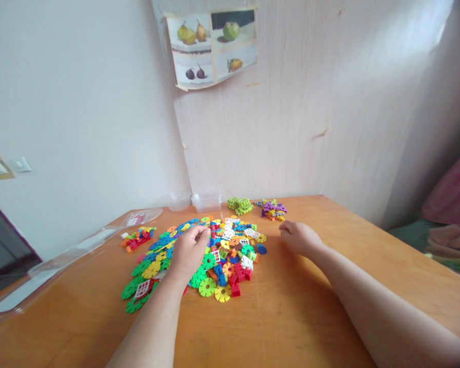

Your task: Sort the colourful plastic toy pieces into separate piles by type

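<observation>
A mixed heap of plastic building toys spreads over the table, with green notched discs (209,261), a yellow notched disc (223,293), red blocks (235,290) and a white window piece (141,290) among them. My left hand (189,251) is over the middle of this heap, thumb and fingers pinched together; whatever they may hold is hidden. To the right of the heap, my right hand (299,238) is low over the table with its fingers curled in. It is nearest to a small pile of purple and orange pieces (274,208), and its fingertips are turned out of sight.
Lime-green pieces (239,206) are piled at the back, beside a clear plastic box (207,201). Red and orange blocks (138,239) lie to the left, near a clear lid (142,218). The wooden table (283,322) meets the wall behind.
</observation>
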### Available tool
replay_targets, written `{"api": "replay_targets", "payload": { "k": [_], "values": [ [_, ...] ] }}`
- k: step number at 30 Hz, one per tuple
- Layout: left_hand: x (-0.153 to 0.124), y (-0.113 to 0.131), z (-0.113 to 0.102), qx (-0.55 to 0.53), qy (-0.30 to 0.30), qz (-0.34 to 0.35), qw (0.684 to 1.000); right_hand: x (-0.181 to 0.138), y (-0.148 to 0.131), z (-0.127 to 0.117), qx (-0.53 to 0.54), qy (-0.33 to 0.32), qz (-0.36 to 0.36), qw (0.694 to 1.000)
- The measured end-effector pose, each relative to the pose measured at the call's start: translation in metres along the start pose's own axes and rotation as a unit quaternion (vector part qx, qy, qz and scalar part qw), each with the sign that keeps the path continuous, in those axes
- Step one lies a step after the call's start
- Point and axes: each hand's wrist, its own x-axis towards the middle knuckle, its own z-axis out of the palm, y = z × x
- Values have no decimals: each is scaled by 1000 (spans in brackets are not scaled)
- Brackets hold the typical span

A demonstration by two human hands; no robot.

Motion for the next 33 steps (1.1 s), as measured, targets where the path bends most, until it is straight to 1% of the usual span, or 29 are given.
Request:
{"api": "replay_targets", "payload": {
  "k": [4, 7, 11, 13, 18, 20, 23, 25, 27, 30, 33],
  "values": [
    [-1, 2, 1, 3, 0, -1, 1000, -9, -32, 15, 31, 33, -128, 991],
    [-2, 4, 3, 4, -2, 3, 1000, -11, -48, 23, 39, 25, -168, 985],
    [-3, 6, 4, 12, -11, 17, 1000, -7, -56, 32, 16, 1, -169, 985],
    [-4, 7, 4, 15, -13, 18, 1000, -5, -57, 35, 15, -19, -182, 983],
    [-5, 9, 4, 12, -14, 23, 1000, -9, -60, 36, 58, -51, -226, 971],
    [-4, 10, 4, 12, -14, 25, 1000, -10, -62, 34, 87, -48, -234, 967],
    [-4, 10, 4, 12, -8, 24, 1000, -8, -60, 32, 117, -8, -217, 969],
    [-4, 11, 4, 12, -7, 23, 1000, -7, -57, 31, 107, 18, -192, 975],
    [-4, 11, 4, 14, -10, 23, 1000, -7, -55, 32, 82, 19, -180, 980],
    [-5, 11, 4, 20, -16, 22, 999, -10, -56, 34, 66, 0, -208, 976],
    [-4, 10, 4, 24, -14, 22, 999, -9, -58, 33, 107, 2, -235, 966]
  ]
}}
